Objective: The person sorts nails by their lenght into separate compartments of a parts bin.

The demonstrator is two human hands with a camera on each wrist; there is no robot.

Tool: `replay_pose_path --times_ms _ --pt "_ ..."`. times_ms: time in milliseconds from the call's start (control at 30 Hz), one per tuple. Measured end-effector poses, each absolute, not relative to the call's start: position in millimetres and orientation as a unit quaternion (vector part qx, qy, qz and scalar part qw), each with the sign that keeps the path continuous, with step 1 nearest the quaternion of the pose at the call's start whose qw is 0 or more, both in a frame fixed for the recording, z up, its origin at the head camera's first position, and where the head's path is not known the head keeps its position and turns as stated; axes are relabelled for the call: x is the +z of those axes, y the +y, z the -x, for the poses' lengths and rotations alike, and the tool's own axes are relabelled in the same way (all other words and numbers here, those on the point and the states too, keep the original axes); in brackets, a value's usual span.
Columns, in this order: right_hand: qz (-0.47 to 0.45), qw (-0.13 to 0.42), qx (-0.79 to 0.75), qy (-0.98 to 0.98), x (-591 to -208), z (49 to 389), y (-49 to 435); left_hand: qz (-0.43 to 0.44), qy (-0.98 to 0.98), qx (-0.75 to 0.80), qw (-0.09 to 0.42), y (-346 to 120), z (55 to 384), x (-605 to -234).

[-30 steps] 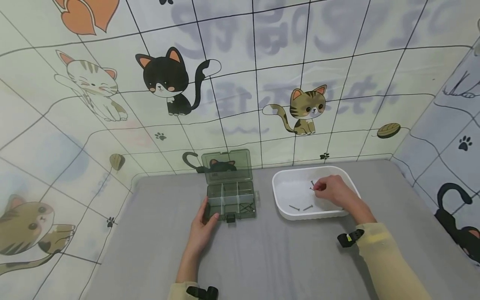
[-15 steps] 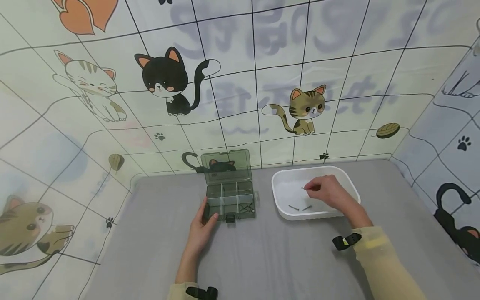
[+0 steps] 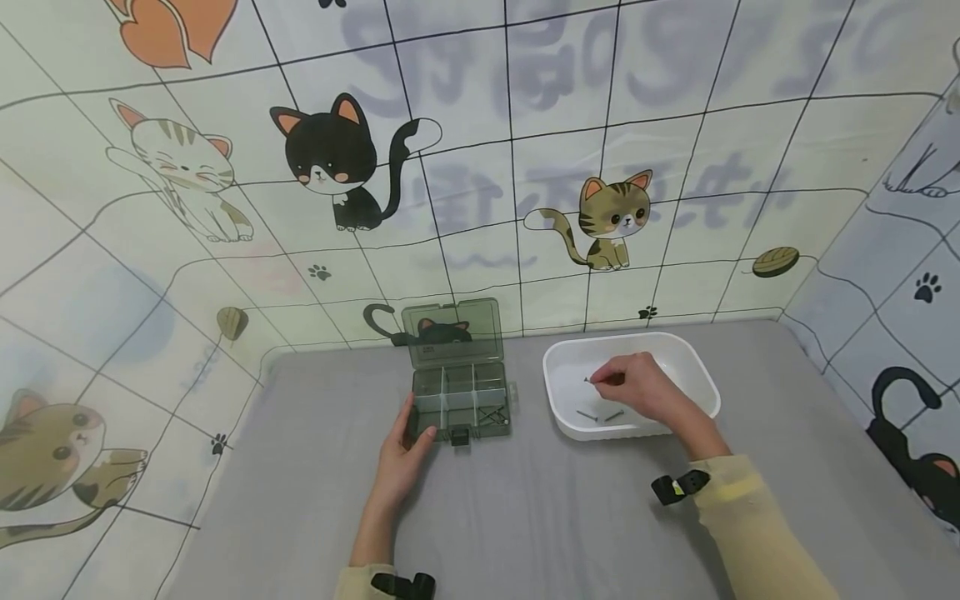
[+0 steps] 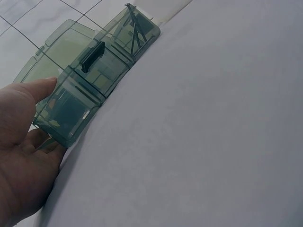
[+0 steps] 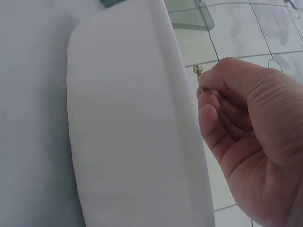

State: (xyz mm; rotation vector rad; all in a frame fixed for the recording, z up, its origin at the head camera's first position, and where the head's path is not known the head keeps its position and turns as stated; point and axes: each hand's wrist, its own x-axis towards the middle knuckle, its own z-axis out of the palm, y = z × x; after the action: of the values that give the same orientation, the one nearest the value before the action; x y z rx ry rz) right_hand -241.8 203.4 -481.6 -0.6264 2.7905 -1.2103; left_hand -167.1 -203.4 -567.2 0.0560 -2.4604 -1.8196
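Note:
A translucent green compartment box (image 3: 460,401) stands with its lid (image 3: 454,333) raised at the back. My left hand (image 3: 402,458) grips its front left corner, the thumb (image 4: 45,86) at the front wall and the fingers by the side. Several screws (image 3: 493,415) lie in the front right compartment. Over the white tray (image 3: 556,400), my right hand (image 3: 637,387) pinches a small screw (image 5: 198,70) between thumb and forefinger, its slotted head sticking out past the fingertips. Two more screws, one to the left (image 3: 587,415) and one to the right (image 3: 614,415), lie on the tray floor.
The tray stands to the right of the box on a grey cloth-covered table (image 3: 525,517). A cloth wall (image 3: 480,192) printed with cats and grid lines rises behind the table and at both sides.
My right hand has lifted a screw from the tray and moved left above it, toward the box. My left hand and the box have stayed in place.

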Motion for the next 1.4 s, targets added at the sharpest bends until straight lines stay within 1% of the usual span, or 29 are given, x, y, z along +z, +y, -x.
replay_pose_path --times_ms 267,800,1100,1400 --pt "0.224 0.027 -0.399 0.889 -479.9 244.6 185.8 -0.023 -0.805 -0.593 0.032 -203.4 167.0 -566.3" --pt "0.273 0.012 -0.400 0.875 -471.3 245.6 142.4 -0.011 -0.796 -0.604 0.038 -203.3 166.7 -565.8" --pt "0.287 0.043 -0.404 0.867 -469.8 247.8 115.8 -0.020 -0.801 -0.598 0.023 -203.6 166.9 -565.0" --pt "0.293 0.067 -0.405 0.863 -473.5 250.0 90.6 -0.013 -0.795 -0.605 0.024 -204.4 167.6 -565.4"
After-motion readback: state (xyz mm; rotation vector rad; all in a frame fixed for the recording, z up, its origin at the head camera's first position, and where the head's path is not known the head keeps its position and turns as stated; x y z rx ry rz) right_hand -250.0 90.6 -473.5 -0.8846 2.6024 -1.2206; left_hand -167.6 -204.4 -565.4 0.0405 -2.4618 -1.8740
